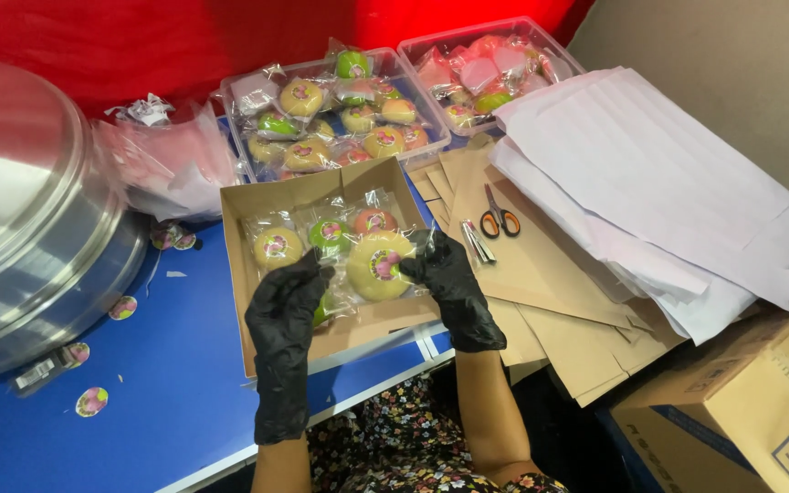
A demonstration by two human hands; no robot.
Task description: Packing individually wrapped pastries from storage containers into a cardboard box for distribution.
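Both my hands wear black gloves and hold one large yellow bun wrapped in clear plastic [378, 266] over an open brown cardboard box [299, 194]. My left hand [287, 309] grips the wrapper's left edge. My right hand [449, 278] pinches its right edge. Inside the box lie a wrapped yellow bun [277, 246], a green one [330, 234] and an orange one [374, 219], each with a round pink sticker.
Two clear plastic trays [431, 139] [554, 47] of wrapped buns stand behind the box. Orange-handled scissors [499, 217] lie on flat brown cardboard sheets [550, 274], white paper sheets [668, 183] to the right. A large metal steamer [20, 228] stands left. Loose stickers [91, 401] dot the blue table.
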